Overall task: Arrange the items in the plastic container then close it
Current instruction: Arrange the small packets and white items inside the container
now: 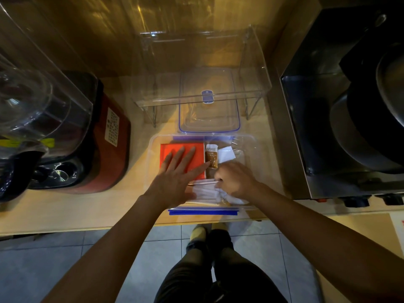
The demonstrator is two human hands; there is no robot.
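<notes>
A clear plastic container (153, 149) with blue clips stands open at the counter's front edge. Inside lie an orange-red packet (169, 149) at the left, a brown sachet (211, 158) in the middle, white paper pieces (226, 154) at the right and white wrapped sticks (204, 190) along the near side. My left hand (177, 176) rests flat, fingers spread, on the orange packet. My right hand (235, 179) is curled over the white wrapped sticks, pinching them. The container's clear lid (208, 101) with a blue rim lies just behind it.
A clear acrylic shelf (196, 62) stands over the lid at the back. A red appliance with a blender jug (72, 136) sits to the left. A steel stove with dark pans (349, 127) is on the right. Tiled floor lies below the counter edge.
</notes>
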